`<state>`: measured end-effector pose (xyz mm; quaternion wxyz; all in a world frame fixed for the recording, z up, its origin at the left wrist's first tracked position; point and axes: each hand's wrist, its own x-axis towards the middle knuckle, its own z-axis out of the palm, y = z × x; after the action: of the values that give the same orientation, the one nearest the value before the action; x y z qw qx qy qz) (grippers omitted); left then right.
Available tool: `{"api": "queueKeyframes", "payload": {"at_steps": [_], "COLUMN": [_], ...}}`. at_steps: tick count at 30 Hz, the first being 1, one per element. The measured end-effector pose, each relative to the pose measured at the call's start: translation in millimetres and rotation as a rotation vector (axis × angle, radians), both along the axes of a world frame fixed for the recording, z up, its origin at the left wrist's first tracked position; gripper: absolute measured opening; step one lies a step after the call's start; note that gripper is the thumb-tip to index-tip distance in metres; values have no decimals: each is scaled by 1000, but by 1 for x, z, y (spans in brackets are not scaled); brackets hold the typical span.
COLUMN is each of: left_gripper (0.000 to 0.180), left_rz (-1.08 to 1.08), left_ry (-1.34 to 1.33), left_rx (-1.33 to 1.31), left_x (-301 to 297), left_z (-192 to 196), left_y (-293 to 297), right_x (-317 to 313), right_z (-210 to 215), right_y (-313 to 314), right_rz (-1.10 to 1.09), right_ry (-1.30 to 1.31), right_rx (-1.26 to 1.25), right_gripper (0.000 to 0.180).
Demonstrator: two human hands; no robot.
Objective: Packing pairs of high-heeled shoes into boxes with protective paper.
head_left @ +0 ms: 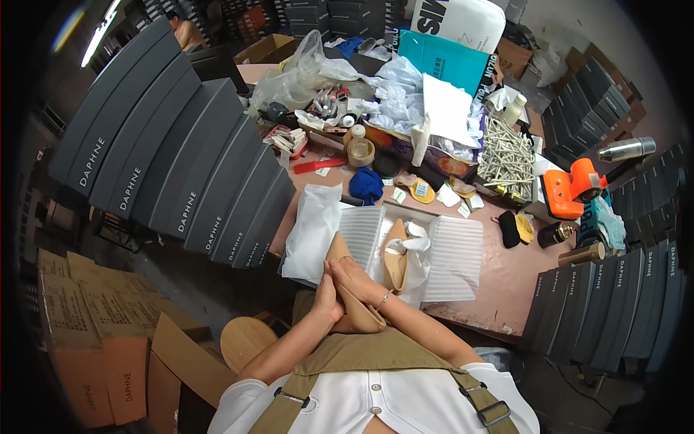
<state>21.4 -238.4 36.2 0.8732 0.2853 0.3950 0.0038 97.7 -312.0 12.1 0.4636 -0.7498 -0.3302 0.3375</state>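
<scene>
A beige pointed-toe shoe [359, 317] is held close to my body, its toe pointing away from me toward the table. My left hand [327, 294] is closed against its left side. From the right, my right hand [353, 279] wraps over the shoe, fingers close to those of the left. Just beyond, a matching shoe [395, 253] lies in an open shoe box [429, 209] with crumpled white paper around it. Ribbed white foam sheets [455, 259] spread over both sides of the box. White tissue paper [312, 231] drapes over its left end.
Dark shoe boxes [173, 152] tower at the left, with another stack [614, 304] at the right. Across the table sit a red brush [318, 166], a blue cloth [366, 186], a tray of paper sticks [506, 157] and an orange tape dispenser [564, 195]. Cartons [101, 325] stand lower left.
</scene>
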Motion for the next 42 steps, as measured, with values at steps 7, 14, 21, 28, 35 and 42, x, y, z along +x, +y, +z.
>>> {"api": "queueKeyframes", "payload": {"at_steps": [7,14,21,28,35,42], "left_gripper": [62,68,51,68,61,58], "left_rz": [-319,-259,-262,-287,-318,-148], "left_ry": [-57,45,-121,-6,-56,-230], "left_rx": [114,255,257,210,283,-11], "left_x": [41,27,26,42,24,32], "left_z": [-24,-18,4,-29,-1,23], "left_y": [65,60,65,71,54,54], "right_x": [-3,-2,-22,-6,-7,78], "right_z": [28,42,62,-5,48,50], "right_y": [4,1,-54,14,-31,-103], "right_rz": [116,286,325,126,351,-197], "right_ry": [-227,-52,168,-58,75,-131], "right_rx": [-101,-73,142,24,133,-182], "right_gripper": [61,71,67,59,59,29]}}
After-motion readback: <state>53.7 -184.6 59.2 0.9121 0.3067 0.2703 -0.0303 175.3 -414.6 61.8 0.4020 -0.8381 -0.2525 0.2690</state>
